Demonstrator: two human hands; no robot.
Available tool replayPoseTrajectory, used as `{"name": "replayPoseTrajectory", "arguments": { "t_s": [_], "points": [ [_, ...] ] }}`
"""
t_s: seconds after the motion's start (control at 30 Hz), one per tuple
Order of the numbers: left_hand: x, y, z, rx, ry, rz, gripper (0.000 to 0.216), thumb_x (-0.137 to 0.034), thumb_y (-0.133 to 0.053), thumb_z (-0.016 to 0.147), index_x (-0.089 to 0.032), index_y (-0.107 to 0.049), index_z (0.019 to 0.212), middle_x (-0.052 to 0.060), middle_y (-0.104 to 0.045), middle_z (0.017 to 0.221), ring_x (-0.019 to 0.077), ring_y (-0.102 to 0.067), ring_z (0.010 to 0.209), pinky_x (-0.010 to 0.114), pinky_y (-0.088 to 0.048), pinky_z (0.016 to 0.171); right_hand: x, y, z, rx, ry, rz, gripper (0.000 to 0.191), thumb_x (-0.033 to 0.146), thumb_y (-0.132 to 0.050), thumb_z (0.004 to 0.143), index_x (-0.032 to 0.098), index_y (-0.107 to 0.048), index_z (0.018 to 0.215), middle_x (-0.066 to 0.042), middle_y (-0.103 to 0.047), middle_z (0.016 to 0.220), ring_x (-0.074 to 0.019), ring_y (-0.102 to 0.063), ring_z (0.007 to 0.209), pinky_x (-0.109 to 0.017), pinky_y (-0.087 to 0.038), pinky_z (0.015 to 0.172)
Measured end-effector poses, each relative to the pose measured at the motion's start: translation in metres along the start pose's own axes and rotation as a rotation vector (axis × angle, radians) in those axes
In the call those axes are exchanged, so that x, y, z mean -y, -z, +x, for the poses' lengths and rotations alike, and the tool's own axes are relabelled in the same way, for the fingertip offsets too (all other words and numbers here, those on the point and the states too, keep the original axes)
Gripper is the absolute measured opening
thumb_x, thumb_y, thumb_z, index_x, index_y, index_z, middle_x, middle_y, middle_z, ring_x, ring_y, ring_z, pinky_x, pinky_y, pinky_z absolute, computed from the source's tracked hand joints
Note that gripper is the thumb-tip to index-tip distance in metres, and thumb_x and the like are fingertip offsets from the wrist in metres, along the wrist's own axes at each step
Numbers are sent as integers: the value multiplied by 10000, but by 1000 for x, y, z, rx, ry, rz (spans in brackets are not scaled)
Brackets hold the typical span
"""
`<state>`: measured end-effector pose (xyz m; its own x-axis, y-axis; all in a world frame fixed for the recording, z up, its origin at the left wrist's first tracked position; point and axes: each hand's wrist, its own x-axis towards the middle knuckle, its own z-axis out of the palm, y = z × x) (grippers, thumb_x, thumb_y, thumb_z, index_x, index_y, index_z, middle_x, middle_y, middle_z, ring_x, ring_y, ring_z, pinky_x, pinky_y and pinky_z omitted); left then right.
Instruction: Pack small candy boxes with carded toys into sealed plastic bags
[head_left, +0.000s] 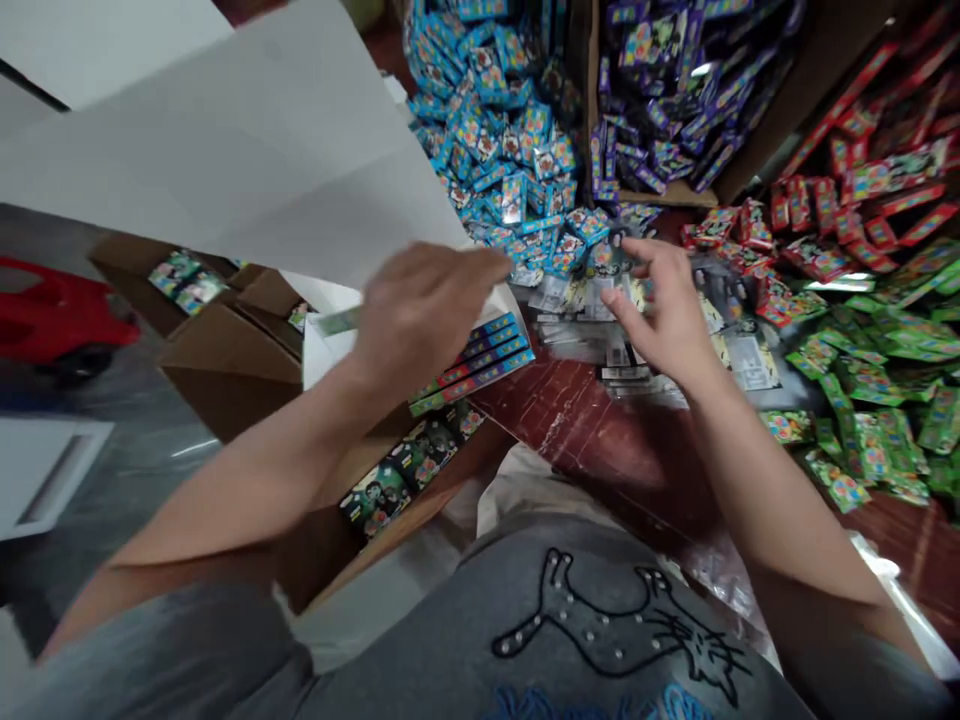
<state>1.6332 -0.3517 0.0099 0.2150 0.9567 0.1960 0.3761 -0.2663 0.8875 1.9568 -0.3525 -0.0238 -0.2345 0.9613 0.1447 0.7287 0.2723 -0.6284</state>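
Observation:
My left hand (420, 310) is over a small white box (324, 345) that holds a row of thin coloured packs (480, 362). Its fingers are curled against the box's raised white flap; whether they pinch anything is blurred. My right hand (664, 310) hovers with fingers spread and bent above a heap of grey and black packs (592, 335) on the dark red floor. Nothing shows inside it.
Heaps of small packs lie around: blue (502, 130) ahead, purple in a carton (667, 90) behind, red (840, 200) at right, green (877, 390) near right. Brown cartons (232, 365) with dark packs (405, 465) stand at left. A large white sheet (240, 140) rises at upper left.

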Motion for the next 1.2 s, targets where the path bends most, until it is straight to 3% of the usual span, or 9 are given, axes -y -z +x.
{"name": "replayPoseTrajectory", "arguments": {
  "t_s": [0.1,0.23,0.47,0.57,0.7,0.87,0.97,1.03,1.2],
  "points": [
    [36,-9,18,133,-91,338,258,-430,-730,944,-297,-819,1146,56,-821,1172,325,-719,1072,520,-496,1083,-31,-23,9,104,-139,-286,785,491,-630,1001,145,-383,1661,-242,-413,1679,-466,-357,1560,-686,-374,1238],
    [70,-11,25,41,-96,484,351,-419,-736,933,-264,-783,1244,95,-817,1136,314,-726,993,435,-528,956,-50,-40,3,225,-175,-426,910,496,-685,966,97,-311,1694,-257,-256,1776,-461,-221,1641,-708,-198,1304],
    [70,-17,21,198,-38,815,383,-382,-602,1048,-202,-709,1368,133,-801,1179,303,-746,1059,400,-565,928,-66,-55,15,276,-251,-453,1023,662,-607,972,87,-210,1720,-261,-136,1807,-440,-116,1677,-749,-40,1304],
    [53,-16,14,145,-122,845,342,-331,-566,1070,-196,-716,1346,133,-801,1213,304,-752,1104,421,-581,962,-74,-61,21,315,-281,-441,1169,782,-570,936,52,-116,1728,-280,-49,1810,-449,-49,1685,-771,-9,1292],
    [-1,-16,-11,29,-560,758,331,-200,-600,1045,-234,-695,1361,74,-803,1265,248,-766,1111,393,-581,981,-71,-60,15,214,-253,-372,1152,877,-448,935,81,-177,1723,-266,-118,1809,-431,-101,1683,-741,-40,1309],
    [-78,-68,-65,322,-1020,494,314,-234,-543,1069,-159,-726,1313,84,-768,1362,248,-741,1164,390,-587,944,-69,-46,6,98,-263,-323,901,732,-387,1050,112,-301,1698,-233,-256,1785,-385,-238,1658,-655,-199,1327],
    [-80,-117,-75,479,-819,368,338,-203,-539,1069,-120,-703,1353,90,-794,1295,195,-764,1049,314,-609,883,-82,-37,2,304,-138,-410,948,690,-633,976,161,-329,1702,-195,-212,1808,-449,-151,1674,-781,-73,1296],
    [-56,-143,-65,577,-540,307,346,-206,-551,1066,-137,-707,1367,86,-809,1254,191,-779,1042,286,-617,909,-91,-33,-2,412,38,-446,765,584,-658,1009,204,-456,1641,-144,-366,1763,-418,-230,1658,-780,-30,1303],
    [19,-167,-23,527,148,436,365,-259,-561,1050,-158,-749,1346,139,-797,1277,289,-779,1141,392,-589,1057,-100,-35,-19,279,338,-583,331,281,-438,1132,192,-755,1166,-72,-792,1197,-228,-681,1120,-573,-252,1333]
  ]
}}
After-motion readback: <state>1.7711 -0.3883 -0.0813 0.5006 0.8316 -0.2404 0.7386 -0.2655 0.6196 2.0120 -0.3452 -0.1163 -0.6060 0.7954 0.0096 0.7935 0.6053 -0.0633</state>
